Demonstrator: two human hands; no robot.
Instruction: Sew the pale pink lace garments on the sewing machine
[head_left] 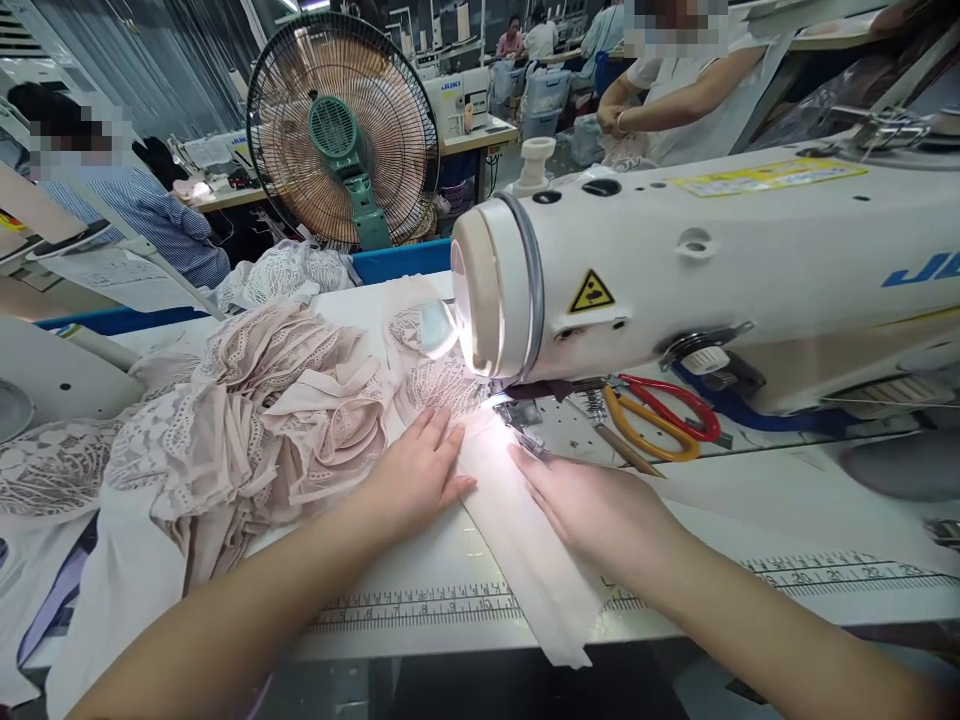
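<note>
A pale pink lace piece with a long light fabric strip (525, 550) lies under the head of a white sewing machine (675, 260). My left hand (424, 465) rests flat on the fabric left of the needle area, its fingers spread. Right of the strip, my right hand (592, 500) has its fingers pressed together at the strip's edge, close to the lit needle area. The strip's lower end hangs over the table's front edge. The needle itself is hard to make out in the bright glare.
A heap of pink lace pieces (300, 400) covers the table's left side. Red-handled scissors (675, 405) and orange-handled scissors (652, 430) lie beneath the machine arm. A ruler strip (420, 607) runs along the front. Behind are a large fan (345, 130) and several people.
</note>
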